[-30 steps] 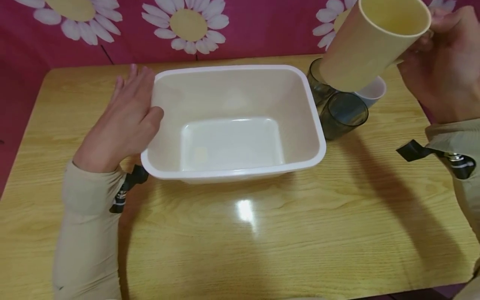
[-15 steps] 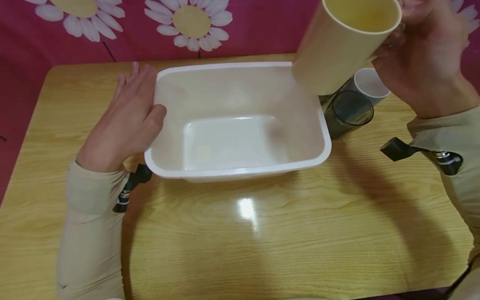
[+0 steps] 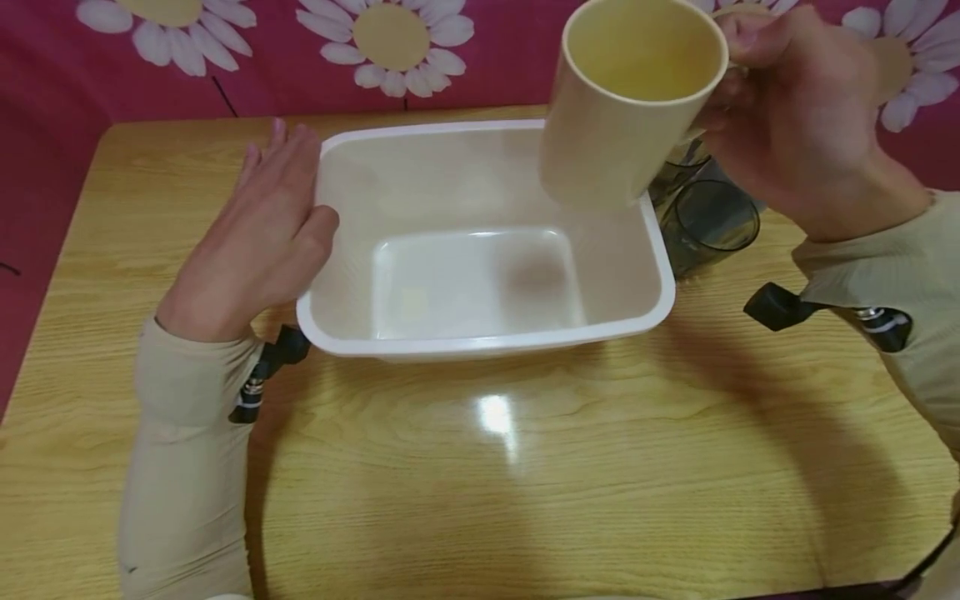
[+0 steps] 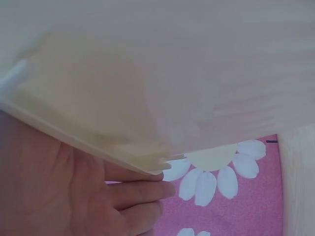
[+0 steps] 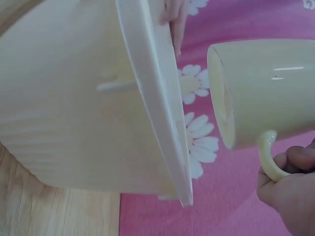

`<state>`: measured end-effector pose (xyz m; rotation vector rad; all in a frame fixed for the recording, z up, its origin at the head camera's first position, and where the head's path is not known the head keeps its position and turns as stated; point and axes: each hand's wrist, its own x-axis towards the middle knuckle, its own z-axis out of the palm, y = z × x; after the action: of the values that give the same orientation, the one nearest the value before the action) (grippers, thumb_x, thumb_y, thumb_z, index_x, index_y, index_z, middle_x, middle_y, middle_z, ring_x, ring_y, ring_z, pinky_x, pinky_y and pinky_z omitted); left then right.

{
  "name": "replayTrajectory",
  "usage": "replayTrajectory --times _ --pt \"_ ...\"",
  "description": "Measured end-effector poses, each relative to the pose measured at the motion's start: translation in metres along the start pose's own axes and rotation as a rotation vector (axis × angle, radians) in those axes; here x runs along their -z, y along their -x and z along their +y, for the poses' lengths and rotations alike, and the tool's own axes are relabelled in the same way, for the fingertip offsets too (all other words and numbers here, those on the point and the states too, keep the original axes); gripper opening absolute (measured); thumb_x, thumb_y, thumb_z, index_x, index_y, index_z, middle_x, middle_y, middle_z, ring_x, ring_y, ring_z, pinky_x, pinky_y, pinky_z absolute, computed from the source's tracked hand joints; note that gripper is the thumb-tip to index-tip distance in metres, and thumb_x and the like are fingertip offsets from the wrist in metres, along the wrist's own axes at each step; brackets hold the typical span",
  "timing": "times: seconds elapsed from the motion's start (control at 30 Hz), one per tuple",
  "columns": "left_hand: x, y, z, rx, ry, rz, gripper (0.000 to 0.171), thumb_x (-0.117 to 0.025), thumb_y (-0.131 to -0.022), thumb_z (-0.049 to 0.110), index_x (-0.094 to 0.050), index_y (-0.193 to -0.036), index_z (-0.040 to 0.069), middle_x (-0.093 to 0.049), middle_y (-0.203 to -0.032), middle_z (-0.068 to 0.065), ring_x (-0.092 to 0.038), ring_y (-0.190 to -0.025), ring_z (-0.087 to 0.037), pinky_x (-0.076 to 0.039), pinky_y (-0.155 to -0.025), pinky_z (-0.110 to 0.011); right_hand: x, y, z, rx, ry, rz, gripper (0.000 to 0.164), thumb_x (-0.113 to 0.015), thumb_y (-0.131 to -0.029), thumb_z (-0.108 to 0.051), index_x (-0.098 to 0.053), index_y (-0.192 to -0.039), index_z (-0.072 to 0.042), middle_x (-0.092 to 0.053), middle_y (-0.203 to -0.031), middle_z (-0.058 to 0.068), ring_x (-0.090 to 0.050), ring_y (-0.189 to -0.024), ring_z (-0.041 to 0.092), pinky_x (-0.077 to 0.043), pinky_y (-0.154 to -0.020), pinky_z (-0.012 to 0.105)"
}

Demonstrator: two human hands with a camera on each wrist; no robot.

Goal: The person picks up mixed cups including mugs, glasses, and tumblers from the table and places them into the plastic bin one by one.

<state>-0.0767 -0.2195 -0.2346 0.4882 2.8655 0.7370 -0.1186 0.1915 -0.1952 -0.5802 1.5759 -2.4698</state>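
A large cream mug (image 3: pixel 600 150) hangs tilted over the back right corner of a white rectangular basin (image 3: pixel 480 343). My right hand (image 3: pixel 802 125) grips the mug by its handle, which shows clearly in the right wrist view, fingers curled through the handle (image 5: pixel 269 164). The mug's mouth faces up, and its inside looks yellowish. At the basin's left rim is my left hand (image 3: pixel 251 237), its thumb over the rim and its fingers along the outside. In the left wrist view, the basin's wall (image 4: pixel 197 73) covers the thumb, while several fingers (image 4: pixel 140 196) show below the edge.
Just right of the basin stands a dark see-through glass (image 3: pixel 708 225), with a second dark glass (image 3: pixel 678 167) behind it, partly hidden by the mug and right hand. The wooden table (image 3: pixel 480 500) meets a pink wall covering (image 3: pixel 517 50) with daisies.
My right hand has carried the mug leftward, from above the glasses to over the basin's back right corner. A shadow has appeared on the basin's floor. My left hand keeps its place on the rim.
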Motion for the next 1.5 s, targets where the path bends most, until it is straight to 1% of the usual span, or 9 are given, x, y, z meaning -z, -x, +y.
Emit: replayTrajectory --times 0.2,0.3,0.47,0.7,0.8,0.97,1.1,1.3,1.5 --pt "0.000 0.002 0.002 0.004 -0.004 -0.006 0.070 -0.028 -0.102 0.020 -0.003 -0.166 0.004 0.001 -0.175 -0.015 0.012 -0.163 -0.025 0.009 -0.135 -0.048 -0.013 0.001 0.001 0.005 0.129 -0.010 0.045 -0.020 -0.098 -0.002 -0.040 -0.059 -0.009 -0.027 -0.072 0.003 -0.023 -0.068 0.018 -0.018 -0.062 0.030" --pt "0.001 0.002 0.003 0.012 -0.006 -0.011 0.070 -0.028 -0.103 0.021 -0.003 -0.166 0.004 0.002 -0.175 -0.014 0.012 -0.163 -0.025 0.009 -0.135 -0.048 -0.012 0.000 0.002 -0.012 0.102 -0.052 0.044 -0.018 -0.098 -0.001 -0.041 -0.061 -0.006 -0.028 -0.073 0.005 -0.024 -0.070 0.020 -0.022 -0.063 0.031" --pt "0.001 0.001 0.005 0.022 -0.006 -0.010 0.070 -0.028 -0.103 0.022 -0.004 -0.166 0.003 0.001 -0.175 -0.015 0.011 -0.163 -0.025 0.009 -0.135 -0.048 -0.015 -0.001 0.001 -0.032 0.151 -0.073 0.043 -0.023 -0.100 -0.001 -0.044 -0.062 -0.004 -0.031 -0.072 0.006 -0.025 -0.070 0.023 -0.027 -0.063 0.032" --pt "0.001 0.001 0.007 0.031 -0.008 -0.013 0.070 -0.029 -0.102 0.021 -0.005 -0.165 0.000 0.002 -0.174 -0.016 0.011 -0.164 -0.028 0.010 -0.135 -0.048 -0.030 -0.007 -0.002 -0.052 0.166 -0.118 0.039 -0.028 -0.098 0.001 -0.037 -0.061 -0.006 -0.027 -0.070 0.005 -0.023 -0.068 0.022 -0.020 -0.062 0.035" --pt "0.001 0.001 0.007 0.034 -0.013 -0.018 0.071 -0.029 -0.103 0.022 -0.003 -0.165 0.001 0.003 -0.174 -0.014 0.012 -0.163 -0.026 0.010 -0.135 -0.047 -0.043 -0.008 -0.002 -0.046 0.184 -0.093 0.041 -0.028 -0.097 0.003 -0.038 -0.060 -0.008 -0.026 -0.068 0.003 -0.022 -0.066 0.021 -0.016 -0.061 0.035" --pt "0.000 0.002 0.009 0.031 -0.014 -0.035 0.071 -0.028 -0.104 0.023 0.000 -0.165 0.004 0.005 -0.175 -0.012 0.014 -0.163 -0.024 0.010 -0.135 -0.046 -0.050 -0.015 0.000 -0.064 0.125 -0.137 0.043 -0.024 -0.097 0.008 -0.041 -0.060 -0.005 -0.027 -0.067 0.005 -0.024 -0.066 0.022 -0.018 -0.061 0.036" --pt "0.000 0.001 0.012 0.034 -0.006 -0.025 0.071 -0.028 -0.103 0.024 -0.001 -0.166 0.003 0.004 -0.175 -0.012 0.013 -0.163 -0.025 0.009 -0.136 -0.046 -0.055 -0.021 0.002 -0.062 0.115 -0.165 0.041 -0.026 -0.096 0.010 -0.043 -0.061 -0.001 -0.028 -0.067 0.006 -0.023 -0.067 0.023 -0.020 -0.060 0.036" --pt "-0.002 0.000 0.014 0.046 -0.004 -0.023 0.072 -0.029 -0.103 0.024 -0.002 -0.166 0.002 0.003 -0.175 -0.013 0.012 -0.163 -0.026 0.009 -0.135 -0.047 -0.069 -0.025 0.006 -0.085 0.194 -0.196 0.038 -0.030 -0.095 0.006 -0.043 -0.061 -0.002 -0.026 -0.068 0.006 -0.021 -0.065 0.022 -0.020 -0.059 0.034" --pt "-0.002 0.000 0.016 0.054 0.001 -0.022 0.072 -0.029 -0.102 0.023 -0.002 -0.165 0.002 0.003 -0.175 -0.013 0.012 -0.163 -0.026 0.009 -0.135 -0.047 -0.076 -0.030 0.013 -0.114 0.241 -0.170 0.030 -0.033 -0.096 0.003 -0.041 -0.067 -0.001 -0.025 -0.070 0.007 -0.020 -0.066 0.024 -0.024 -0.063 0.037"
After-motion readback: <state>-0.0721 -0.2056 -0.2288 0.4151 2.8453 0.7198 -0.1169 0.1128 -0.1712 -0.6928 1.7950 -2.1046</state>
